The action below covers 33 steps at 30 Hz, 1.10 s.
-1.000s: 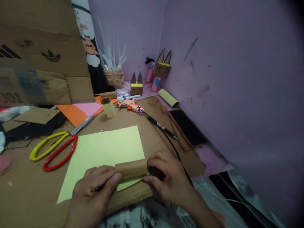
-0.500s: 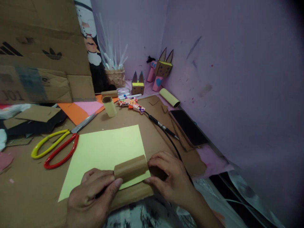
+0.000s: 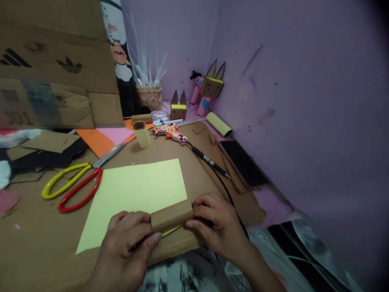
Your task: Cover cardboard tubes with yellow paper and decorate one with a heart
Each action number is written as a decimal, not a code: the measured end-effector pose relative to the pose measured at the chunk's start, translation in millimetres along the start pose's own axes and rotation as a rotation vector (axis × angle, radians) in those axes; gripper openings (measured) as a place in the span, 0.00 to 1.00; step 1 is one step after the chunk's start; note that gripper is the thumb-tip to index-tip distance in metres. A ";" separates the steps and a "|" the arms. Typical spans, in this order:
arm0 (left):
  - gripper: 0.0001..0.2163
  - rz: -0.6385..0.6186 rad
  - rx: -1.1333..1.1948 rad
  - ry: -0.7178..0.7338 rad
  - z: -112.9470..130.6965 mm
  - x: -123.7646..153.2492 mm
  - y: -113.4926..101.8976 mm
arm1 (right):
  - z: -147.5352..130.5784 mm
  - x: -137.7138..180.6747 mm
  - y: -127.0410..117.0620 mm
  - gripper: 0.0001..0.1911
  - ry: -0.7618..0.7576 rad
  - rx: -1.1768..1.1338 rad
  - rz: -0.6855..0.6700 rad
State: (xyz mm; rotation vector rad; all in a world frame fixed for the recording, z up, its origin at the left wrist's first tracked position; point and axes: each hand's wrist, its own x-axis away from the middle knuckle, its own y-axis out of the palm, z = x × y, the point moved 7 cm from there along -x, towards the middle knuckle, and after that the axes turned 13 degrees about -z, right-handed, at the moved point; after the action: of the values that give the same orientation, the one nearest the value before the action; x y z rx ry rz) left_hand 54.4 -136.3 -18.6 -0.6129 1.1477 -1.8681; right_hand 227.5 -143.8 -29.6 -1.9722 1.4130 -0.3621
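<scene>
A brown cardboard tube (image 3: 172, 215) lies across the near right part of a pale yellow sheet of paper (image 3: 136, 188). Its left end is gripped by my left hand (image 3: 129, 239), thumb at the near side and fingers behind. My right hand (image 3: 214, 223) has its fingers closed round the right end, thumb pressed low by the paper's near edge. Only a thin strip of the paper shows on the near side of the tube. Parts of the fingers at both ends are hidden.
Scissors (image 3: 80, 184) with yellow and red handles lie to the left. Beyond the paper are a short yellow-covered tube (image 3: 142, 136), a patterned glue gun (image 3: 170, 132) with a black cord, a pen (image 3: 212, 162) and a phone (image 3: 243, 162). A large cardboard box (image 3: 60, 65) stands back left.
Both hands have shifted the tube slightly, and less of the paper shows along its near side. The view has also moved a little.
</scene>
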 end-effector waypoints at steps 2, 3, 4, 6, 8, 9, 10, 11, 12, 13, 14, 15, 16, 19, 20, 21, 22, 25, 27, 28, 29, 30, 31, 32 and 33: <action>0.06 -0.037 -0.002 0.027 0.3 -1.1 -0.4 | -0.1 0.1 0.5 0.05 -0.002 0.004 -0.009; 0.05 -0.055 -0.007 0.044 0.5 -1.2 -0.5 | 0.1 -0.1 0.8 0.05 0.001 0.006 -0.012; 0.03 -0.066 -0.016 0.062 0.7 -0.9 -0.9 | 0.4 -0.3 1.0 0.05 0.003 0.007 -0.017; 0.01 -0.074 -0.035 0.095 1.2 0.5 -1.4 | 0.9 -0.9 1.0 0.06 0.007 0.010 -0.017; 0.03 -0.059 -0.041 0.124 1.6 2.2 -2.2 | 1.0 -1.4 1.1 0.07 0.008 0.010 -0.017; 0.04 -0.038 -0.036 0.136 1.7 3.1 -3.1 | 1.1 -1.5 1.3 0.07 0.011 0.007 -0.020; 0.04 -0.018 -0.026 0.149 2.0 3.9 -3.9 | 1.0 -1.4 1.5 0.08 0.013 0.001 -0.021; 0.04 -0.003 -0.014 0.162 2.5 4.6 -4.6 | 0.8 -1.1 1.9 0.08 0.018 -0.004 -0.025; 0.04 0.007 -0.002 0.175 3.1 5.3 -5.0 | 0.1 -0.5 2.5 0.09 0.021 -0.008 -0.032; 0.04 0.007 0.009 0.182 3.6 5.6 -4.9 | -0.9 0.3 3.1 0.09 0.024 -0.009 -0.037; 0.04 0.001 0.021 0.180 3.7 5.8 -4.8 | -2.4 1.2 3.7 0.09 0.026 -0.008 -0.041; 0.03 -0.002 0.035 0.168 3.2 5.6 -5.0 | -4.2 2.3 4.1 0.09 0.027 -0.004 -0.042; 0.04 -0.003 0.050 0.144 2.1 5.2 -5.5 | -6.2 3.5 4.4 0.09 0.029 -0.001 -0.039; 0.06 -0.014 0.108 0.036 -3.1 2.3 -6.5 | -10.9 6.3 4.5 0.08 0.047 -0.002 -0.018; 0.07 -0.026 0.129 -0.001 -4.7 0.8 -6.1 | -11.7 6.8 4.8 0.08 0.057 -0.004 -0.011; 0.08 -0.039 0.148 -0.035 -6.0 -0.7 -5.3 | -12.0 7.0 5.6 0.08 0.069 -0.005 -0.007; 0.08 -0.051 0.167 -0.067 -7.2 -2.1 -4.6 | -12.1 7.0 6.4 0.08 0.080 -0.004 -0.001; 0.10 -0.085 0.218 -0.157 -10.8 -5.4 -1.9 | -11.0 6.9 7.3 0.10 0.104 0.010 0.057; 0.10 -0.099 0.248 -0.220 -14.9 -5.8 -0.3 | -10.3 7.1 7.4 0.11 0.107 0.024 0.103; 0.10 -0.102 0.262 -0.245 -17.1 -5.6 0.3 | -10.0 7.1 7.8 0.11 0.107 0.030 0.115; 0.10 -0.108 0.276 -0.268 -19.4 -5.2 1.1 | -9.6 6.9 8.4 0.11 0.109 0.035 0.116; 0.10 -0.115 0.286 -0.289 -21.7 -4.6 1.8 | -9.3 6.8 8.9 0.11 0.111 0.042 0.112; 0.10 -0.126 0.294 -0.305 -23.6 -4.1 2.8 | -9.1 6.6 9.2 0.11 0.111 0.050 0.105; 0.10 -0.141 0.298 -0.316 -25.0 -3.8 3.7 | -9.1 6.4 9.3 0.11 0.111 0.058 0.095; 0.11 -0.157 0.299 -0.323 -25.8 -3.7 4.6 | -9.2 6.2 9.5 0.11 0.108 0.067 0.082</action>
State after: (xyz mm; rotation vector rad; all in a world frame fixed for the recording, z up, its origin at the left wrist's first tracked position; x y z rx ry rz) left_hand 38.9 -121.8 -34.6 -0.8141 0.6121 -1.9355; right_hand 217.6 -154.5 -30.1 -1.8594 1.5240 -0.4784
